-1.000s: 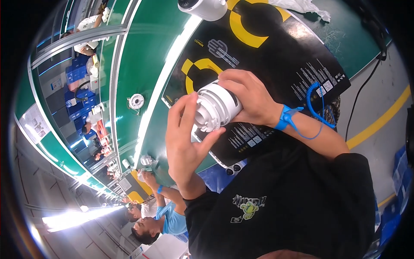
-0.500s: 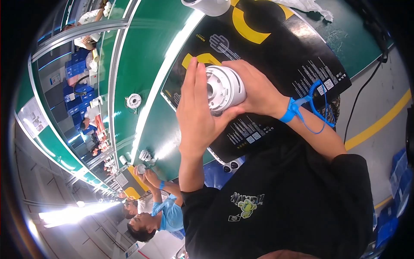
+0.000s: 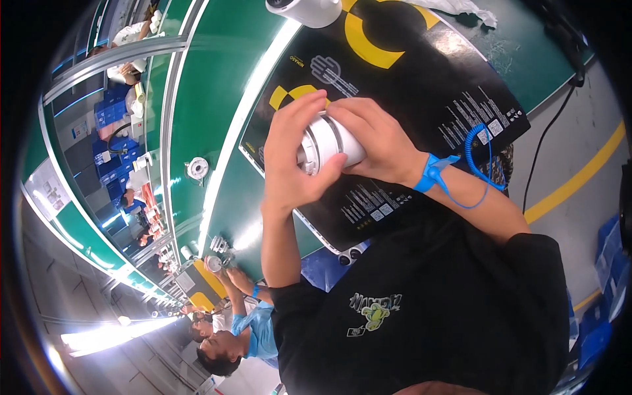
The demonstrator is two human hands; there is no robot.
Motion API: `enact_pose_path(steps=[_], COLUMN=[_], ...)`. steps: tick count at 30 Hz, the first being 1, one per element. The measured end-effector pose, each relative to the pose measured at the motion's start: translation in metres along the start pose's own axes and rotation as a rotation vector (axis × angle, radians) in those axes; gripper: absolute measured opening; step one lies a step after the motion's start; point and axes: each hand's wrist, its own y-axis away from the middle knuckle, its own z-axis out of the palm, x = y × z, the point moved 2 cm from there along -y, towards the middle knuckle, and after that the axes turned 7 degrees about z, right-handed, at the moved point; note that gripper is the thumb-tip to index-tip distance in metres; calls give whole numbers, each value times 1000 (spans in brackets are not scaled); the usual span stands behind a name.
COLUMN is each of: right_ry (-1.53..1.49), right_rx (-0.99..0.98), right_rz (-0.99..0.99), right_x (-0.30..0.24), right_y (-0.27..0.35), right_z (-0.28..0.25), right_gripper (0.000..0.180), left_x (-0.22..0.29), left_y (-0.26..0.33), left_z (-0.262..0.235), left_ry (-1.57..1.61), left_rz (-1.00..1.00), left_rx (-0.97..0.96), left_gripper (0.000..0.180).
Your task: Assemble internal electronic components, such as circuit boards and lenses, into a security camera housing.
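A white cylindrical housing (image 3: 334, 141) is held between both hands above the black printed mat. Its ring-shaped end faces left, and a dark band runs round its middle. My left hand (image 3: 293, 155) wraps that ring end, the thumb lying along the side. Curled over the smooth body on the other end is my right hand (image 3: 382, 139). The palms and fingers hide much of the housing. A blue coiled-cord wrist strap (image 3: 431, 172) circles my right wrist.
Beneath my hands a black and yellow mat (image 3: 428, 85) covers the green table (image 3: 217, 79). Another white housing (image 3: 309, 10) stands at the far edge. A white ring part (image 3: 197, 168) lies to the left. A co-worker in blue (image 3: 247, 332) handles a white part nearby.
The housing has turned so its open ring end faces more to the left and its side shows. My left fingers have closed further round the ring end.
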Motion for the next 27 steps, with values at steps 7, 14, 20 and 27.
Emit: enact_pose_path(steps=[7,14,20,27], right_ry=[15,-18,-55,-31], right_rx=[18,108,197,193], right_rz=[-199,-200,-311,-305], right_x=[1,0,-6,-4], right_y=[-2,-1,-1,-1], right_z=[-7,-8,-6,-3], right_gripper=[67,64,57,61], left_x=[10,20,42,48], left_y=[22,22,38,33], left_z=[7,6,22,18], left_ry=[3,-171,-195,-308], left_rz=[192,128,144,222], left_rx=[504,282,686,707], left_gripper=[57,72,73,48])
